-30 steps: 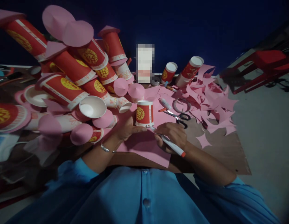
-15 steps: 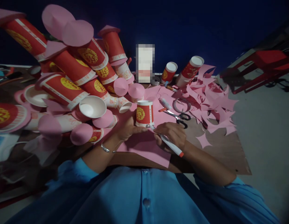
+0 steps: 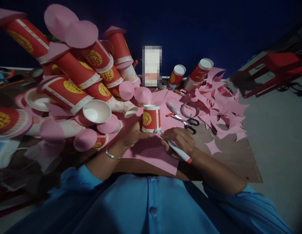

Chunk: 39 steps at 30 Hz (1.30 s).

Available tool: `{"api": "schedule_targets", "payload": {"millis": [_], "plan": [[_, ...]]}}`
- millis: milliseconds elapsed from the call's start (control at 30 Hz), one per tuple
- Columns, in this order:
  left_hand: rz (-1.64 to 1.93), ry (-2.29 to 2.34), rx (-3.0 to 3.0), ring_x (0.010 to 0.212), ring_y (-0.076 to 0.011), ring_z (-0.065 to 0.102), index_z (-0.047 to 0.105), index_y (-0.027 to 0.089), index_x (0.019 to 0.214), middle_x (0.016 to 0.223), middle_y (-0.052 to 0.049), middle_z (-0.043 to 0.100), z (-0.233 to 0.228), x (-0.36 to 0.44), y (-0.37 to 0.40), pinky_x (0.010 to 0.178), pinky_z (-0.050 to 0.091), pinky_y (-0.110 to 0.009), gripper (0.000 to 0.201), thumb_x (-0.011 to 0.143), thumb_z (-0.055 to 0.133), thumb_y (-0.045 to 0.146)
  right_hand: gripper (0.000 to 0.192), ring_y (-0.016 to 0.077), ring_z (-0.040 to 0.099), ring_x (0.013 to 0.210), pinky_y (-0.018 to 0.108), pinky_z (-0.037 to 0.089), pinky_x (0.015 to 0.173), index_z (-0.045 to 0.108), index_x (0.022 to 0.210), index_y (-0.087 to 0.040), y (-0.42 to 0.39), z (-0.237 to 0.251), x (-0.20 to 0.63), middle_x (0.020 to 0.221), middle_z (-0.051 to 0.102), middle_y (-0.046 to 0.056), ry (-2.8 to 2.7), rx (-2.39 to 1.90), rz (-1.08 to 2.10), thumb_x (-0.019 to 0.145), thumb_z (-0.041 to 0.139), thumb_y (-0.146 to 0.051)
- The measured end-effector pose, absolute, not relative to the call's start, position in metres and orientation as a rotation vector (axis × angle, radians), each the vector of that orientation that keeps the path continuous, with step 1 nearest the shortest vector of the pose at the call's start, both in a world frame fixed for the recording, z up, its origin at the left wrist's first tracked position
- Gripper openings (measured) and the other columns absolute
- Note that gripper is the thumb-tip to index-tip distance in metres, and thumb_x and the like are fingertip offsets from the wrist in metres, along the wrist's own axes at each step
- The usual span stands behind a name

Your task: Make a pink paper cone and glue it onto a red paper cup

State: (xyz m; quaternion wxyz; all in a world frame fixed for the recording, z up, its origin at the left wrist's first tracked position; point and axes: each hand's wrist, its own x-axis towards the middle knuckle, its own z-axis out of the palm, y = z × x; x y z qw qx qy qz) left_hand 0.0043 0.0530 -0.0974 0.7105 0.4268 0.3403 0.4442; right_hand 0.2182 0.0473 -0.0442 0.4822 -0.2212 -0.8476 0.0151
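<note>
The left hand (image 3: 133,134) curls narrowly against the base of an upturned cup (image 3: 151,118) standing on pink paper (image 3: 153,152) at the board's centre. The right hand (image 3: 180,140) pinches a marker (image 3: 174,147), its tip touching the cup's rim at 5 o'clock. Scissors (image 3: 187,123) lie just beyond at 2 o'clock, scraps (image 3: 221,107) farther right. A cup pile (image 3: 75,84) crowds 10 o'clock. Dim light hides the marker tip's line.

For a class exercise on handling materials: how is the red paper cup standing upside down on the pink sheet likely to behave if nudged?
The red paper cup looks thin-walled and hollow, so probably light and easily slid. Standing on its wider rim, it likely resists tipping; the left hand steadies its base. On its side it would probably roll in a curve, being tapered.
</note>
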Motion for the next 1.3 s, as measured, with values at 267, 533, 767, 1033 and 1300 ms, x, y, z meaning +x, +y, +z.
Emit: {"api": "schedule_targets", "payload": {"millis": [267, 533, 767, 1033, 1300], "plan": [[0.981, 0.738, 0.956, 0.115, -0.0354, 0.073, 0.057, 0.019, 0.144, 0.115, -0.012, 0.08, -0.0962, 0.0044, 0.0527, 0.097, 0.057, -0.045, 0.088, 0.068, 0.097, 0.04, 0.001, 0.0141, 0.074, 0.068, 0.026, 0.06, 0.062, 0.062, 0.102, -0.019, 0.0478, -0.0476, 0.2179, 0.076, 0.075, 0.002, -2.067, -0.555, 0.025, 0.102, 0.061, -0.019], [0.975, 0.757, 0.946, 0.104, -0.0314, 0.075, 0.06, 0.018, 0.135, 0.111, -0.012, 0.08, -0.0972, 0.0041, 0.0526, 0.089, 0.059, -0.041, 0.081, 0.068, 0.098, 0.038, 0.005, 0.0147, 0.07, 0.06, 0.028, 0.055, 0.056, 0.061, 0.094, -0.019, 0.0474, -0.0469, 0.2181, 0.072, 0.073, 0.002, -2.095, -0.506, 0.116, 0.097, 0.061, -0.015], [1.006, 0.768, 0.99, 0.11, -0.0309, 0.072, 0.06, 0.019, 0.137, 0.115, -0.011, 0.079, -0.095, 0.004, 0.0529, 0.093, 0.056, -0.041, 0.081, 0.068, 0.097, 0.037, 0.007, 0.0137, 0.069, 0.058, 0.027, 0.055, 0.055, 0.061, 0.095, -0.021, 0.0462, -0.045, 0.2172, 0.069, 0.072, 0.0, -2.06, -0.549, 0.097, 0.099, 0.058, -0.017], [0.974, 0.748, 0.986, 0.123, -0.0364, 0.069, 0.055, 0.018, 0.145, 0.117, -0.012, 0.078, -0.095, 0.0045, 0.0532, 0.103, 0.056, -0.048, 0.09, 0.068, 0.097, 0.04, 0.005, 0.016, 0.072, 0.064, 0.028, 0.058, 0.059, 0.061, 0.103, -0.017, 0.048, -0.0445, 0.2183, 0.073, 0.073, 0.003, -2.069, -0.508, 0.058, 0.099, 0.062, -0.015], [0.975, 0.748, 0.979, 0.127, -0.0377, 0.067, 0.056, 0.02, 0.143, 0.124, -0.013, 0.076, -0.0953, 0.0047, 0.0517, 0.105, 0.056, -0.05, 0.087, 0.069, 0.097, 0.04, 0.007, 0.0156, 0.073, 0.064, 0.027, 0.059, 0.059, 0.062, 0.104, -0.019, 0.0487, -0.046, 0.2184, 0.075, 0.075, 0.002, -2.078, -0.518, 0.059, 0.098, 0.062, -0.016]]}}
